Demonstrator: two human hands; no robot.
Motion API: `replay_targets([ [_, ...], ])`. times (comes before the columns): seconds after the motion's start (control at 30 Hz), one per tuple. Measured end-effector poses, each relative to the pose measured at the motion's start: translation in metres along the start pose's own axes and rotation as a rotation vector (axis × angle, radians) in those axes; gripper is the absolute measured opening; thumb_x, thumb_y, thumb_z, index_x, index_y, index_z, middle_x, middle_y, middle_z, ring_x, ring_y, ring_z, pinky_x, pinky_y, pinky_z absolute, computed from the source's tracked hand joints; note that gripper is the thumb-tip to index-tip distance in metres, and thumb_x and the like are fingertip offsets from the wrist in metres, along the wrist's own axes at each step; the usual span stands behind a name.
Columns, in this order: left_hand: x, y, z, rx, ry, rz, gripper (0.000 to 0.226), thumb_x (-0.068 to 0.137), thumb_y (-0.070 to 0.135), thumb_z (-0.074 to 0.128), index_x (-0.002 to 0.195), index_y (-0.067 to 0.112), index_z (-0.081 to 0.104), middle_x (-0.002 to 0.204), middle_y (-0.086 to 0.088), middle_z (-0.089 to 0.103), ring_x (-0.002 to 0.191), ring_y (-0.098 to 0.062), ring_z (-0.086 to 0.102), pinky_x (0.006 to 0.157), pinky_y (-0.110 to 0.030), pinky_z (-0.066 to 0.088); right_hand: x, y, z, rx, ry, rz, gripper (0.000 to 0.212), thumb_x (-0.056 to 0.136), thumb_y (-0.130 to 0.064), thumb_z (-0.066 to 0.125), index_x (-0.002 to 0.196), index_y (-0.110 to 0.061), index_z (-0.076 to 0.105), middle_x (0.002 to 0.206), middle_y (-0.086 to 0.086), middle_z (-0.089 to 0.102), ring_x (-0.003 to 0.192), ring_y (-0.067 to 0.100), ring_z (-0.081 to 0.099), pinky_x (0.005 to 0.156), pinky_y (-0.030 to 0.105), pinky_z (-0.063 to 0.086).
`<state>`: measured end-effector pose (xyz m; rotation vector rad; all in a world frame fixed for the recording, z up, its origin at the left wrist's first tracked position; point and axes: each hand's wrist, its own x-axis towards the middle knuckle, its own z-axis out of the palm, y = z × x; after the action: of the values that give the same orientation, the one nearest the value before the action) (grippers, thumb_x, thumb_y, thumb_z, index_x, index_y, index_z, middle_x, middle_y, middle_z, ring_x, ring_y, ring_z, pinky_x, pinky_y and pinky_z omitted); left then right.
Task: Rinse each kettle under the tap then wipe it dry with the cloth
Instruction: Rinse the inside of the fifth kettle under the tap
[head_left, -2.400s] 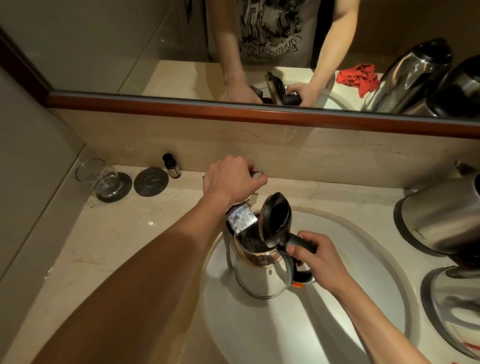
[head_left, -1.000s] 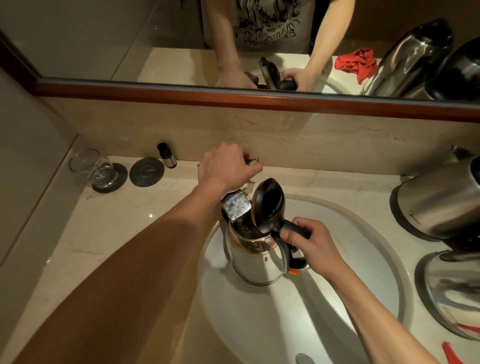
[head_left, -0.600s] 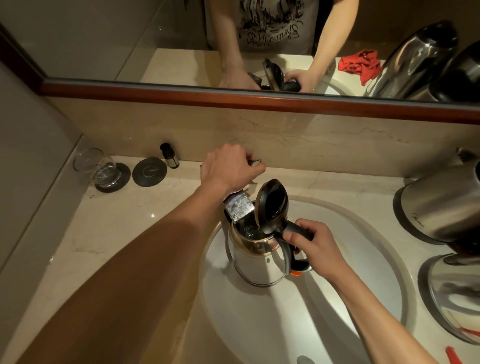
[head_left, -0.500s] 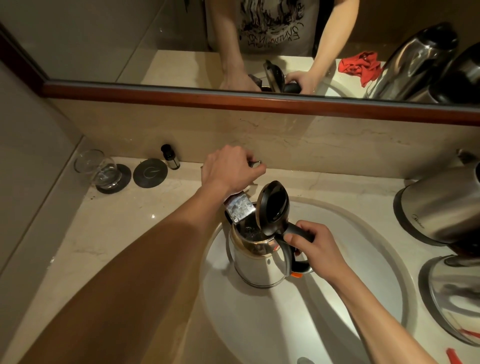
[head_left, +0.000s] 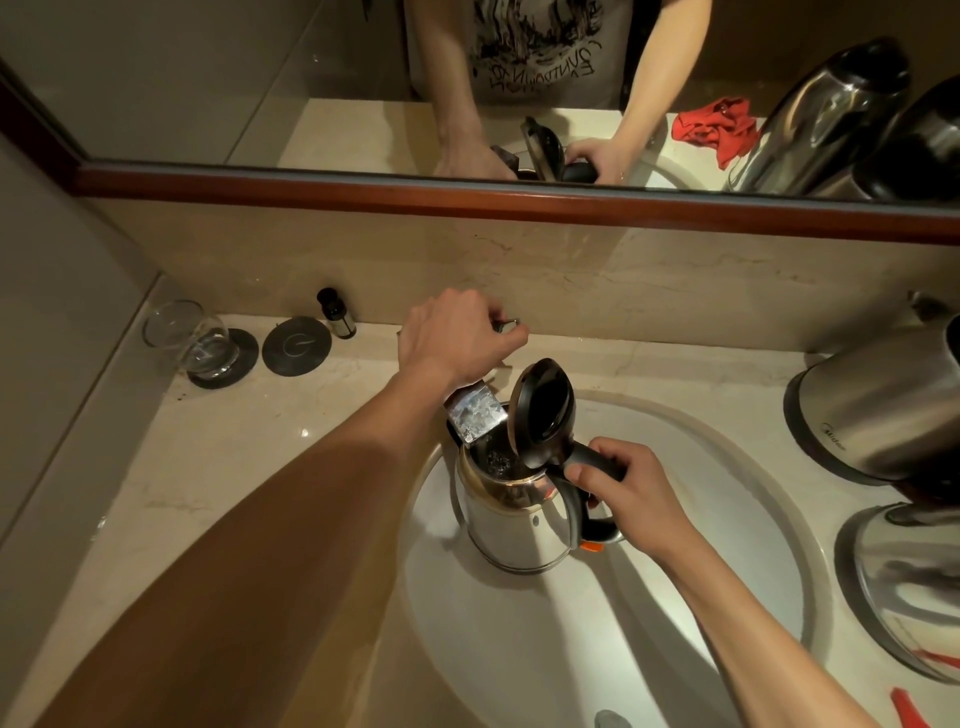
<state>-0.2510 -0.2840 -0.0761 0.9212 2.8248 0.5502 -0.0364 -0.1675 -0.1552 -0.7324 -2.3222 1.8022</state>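
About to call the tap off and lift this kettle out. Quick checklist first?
1. Kettle under tap spout, lid open: ok.
2. Right hand grips the handle: ok.
3. Left hand on the tap lever: ok.
4. Water in the kettle: ok; its level: cannot tell.
5. Red cloth for drying: seen in the mirror only; reach cannot tell.
6. Free counter for setting down, two kettles on the right: cannot tell.

Kettle (head_left: 511, 519) stands in the basin (head_left: 753, 519) under the tap (head_left: 475, 415); two kettles (head_left: 883, 405) right — glass (head_left: 187, 338) far left.
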Motion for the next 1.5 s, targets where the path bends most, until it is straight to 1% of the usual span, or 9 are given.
replay_targets([
  [0.2,0.0003,-0.0004,0.0012,0.004,0.003,-0.004,0.038,0.085,0.060,0.052,0.068,0.028,0.061,0.058,0.007,0.058,0.065,-0.019,0.061,0.068,-0.031,0.052,0.0005,-0.0001,0.0001,-0.021,-0.004,0.016,0.049,0.066,-0.051,0.069,0.064,-0.004,0.056,0.055,0.005,0.055,0.059,0.025,0.054,0.063,0.045,0.046],
  [0.3,0.0004,0.0002,0.0010,0.007,0.002,-0.004,0.038,0.085,0.060,0.052,0.071,0.027,0.064,0.057,0.008,0.057,0.065,-0.019,0.061,0.069,-0.031,0.052,0.0008,-0.0003,0.0004,-0.024,-0.003,0.020,0.043,0.066,-0.051,0.069,0.059,-0.011,0.053,0.055,0.002,0.052,0.059,0.023,0.052,0.065,0.041,0.043],
  [0.5,0.0006,-0.0010,0.0009,-0.015,-0.001,-0.011,0.038,0.085,0.060,0.053,0.080,0.027,0.070,0.060,0.009,0.061,0.066,-0.017,0.062,0.070,-0.031,0.053,0.0013,-0.0002,0.0011,-0.024,-0.012,0.029,0.049,0.064,-0.050,0.070,0.063,-0.004,0.054,0.056,0.003,0.050,0.060,0.022,0.051,0.064,0.045,0.046],
  [0.7,-0.0006,0.0002,-0.0007,-0.011,-0.002,-0.012,0.034,0.086,0.057,0.054,0.077,0.028,0.068,0.054,0.010,0.056,0.064,-0.015,0.060,0.061,-0.027,0.044,0.0024,-0.0015,0.0008,-0.040,-0.010,0.030,0.051,0.065,-0.051,0.070,0.064,-0.003,0.055,0.058,0.007,0.051,0.062,0.024,0.052,0.065,0.045,0.045],
  [0.83,-0.0007,-0.0003,-0.0001,-0.014,0.002,-0.011,0.035,0.085,0.058,0.054,0.083,0.027,0.072,0.059,0.010,0.058,0.066,-0.018,0.061,0.065,-0.029,0.049,0.0024,-0.0029,0.0012,-0.037,-0.011,0.033,0.048,0.064,-0.052,0.069,0.063,-0.006,0.056,0.058,0.008,0.052,0.061,0.024,0.053,0.067,0.039,0.043],
  [0.97,-0.0007,-0.0004,-0.0001,-0.009,0.001,-0.008,0.037,0.086,0.059,0.054,0.084,0.026,0.072,0.058,0.009,0.058,0.067,-0.019,0.062,0.066,-0.029,0.050,0.0023,-0.0035,0.0009,-0.041,-0.012,0.024,0.051,0.064,-0.052,0.069,0.064,-0.003,0.056,0.059,0.018,0.053,0.062,0.025,0.054,0.067,0.039,0.043],
  [1.1,-0.0005,-0.0009,0.0009,-0.009,0.008,-0.003,0.039,0.086,0.060,0.053,0.086,0.026,0.073,0.058,0.010,0.059,0.066,-0.017,0.061,0.068,-0.029,0.053,0.0027,-0.0038,0.0000,-0.040,-0.012,0.025,0.051,0.064,-0.052,0.069,0.064,-0.003,0.056,0.058,0.007,0.054,0.061,0.024,0.054,0.066,0.039,0.043],
  [1.37,0.0000,-0.0023,0.0008,0.002,0.009,0.014,0.045,0.089,0.066,0.050,0.087,0.028,0.074,0.065,0.007,0.063,0.066,-0.017,0.062,0.066,-0.030,0.051,0.0005,-0.0043,-0.0010,-0.031,-0.012,0.011,0.056,0.065,-0.053,0.068,0.069,0.002,0.059,0.057,0.011,0.057,0.060,0.024,0.056,0.065,0.039,0.045],
  [1.5,0.0006,-0.0026,0.0016,0.006,0.016,0.015,0.048,0.088,0.069,0.050,0.088,0.028,0.074,0.065,0.008,0.063,0.066,-0.016,0.061,0.066,-0.031,0.051,0.0007,-0.0034,0.0001,-0.033,-0.013,0.016,0.056,0.065,-0.052,0.068,0.068,0.002,0.057,0.056,0.005,0.055,0.060,0.023,0.055,0.065,0.038,0.044],
])
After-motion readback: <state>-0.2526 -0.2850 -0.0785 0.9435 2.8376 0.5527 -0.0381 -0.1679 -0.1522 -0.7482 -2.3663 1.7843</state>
